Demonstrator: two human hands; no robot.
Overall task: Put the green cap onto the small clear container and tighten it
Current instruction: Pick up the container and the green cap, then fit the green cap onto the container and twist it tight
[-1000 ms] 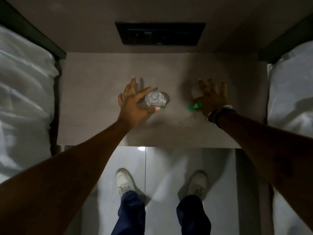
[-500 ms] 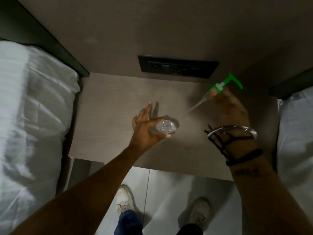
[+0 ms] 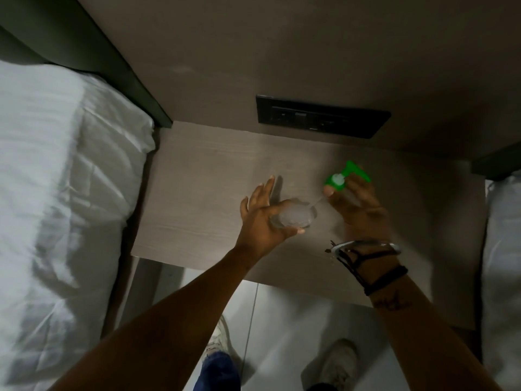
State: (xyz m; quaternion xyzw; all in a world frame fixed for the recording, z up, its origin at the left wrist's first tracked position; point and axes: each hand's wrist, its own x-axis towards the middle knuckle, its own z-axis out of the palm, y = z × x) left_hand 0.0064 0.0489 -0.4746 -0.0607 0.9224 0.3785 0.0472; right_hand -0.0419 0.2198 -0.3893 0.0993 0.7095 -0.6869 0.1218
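1. Between two white-sheeted beds (image 3: 64, 193) stands your grey wood-grain bedside table (image 3: 203, 193), with a black socket panel (image 3: 321, 117) on the wall behind it.
2. Your left hand (image 3: 262, 218) pins the small clear plastic container (image 3: 294, 217) upright on the tabletop, thumb and forefinger around its body, the other fingers splayed.
3. Your right hand (image 3: 358, 204) pinches the green pump-style cap (image 3: 342, 177) above and to the right of the container; its thin clear dip tube (image 3: 318, 201) slants down towards the mouth.
4. Guide the tube tip into the opening first, then bring the cap straight down.
5. Seat the collar level before turning, or the threads may cross.
6. Keep the left grip firm while you twist.
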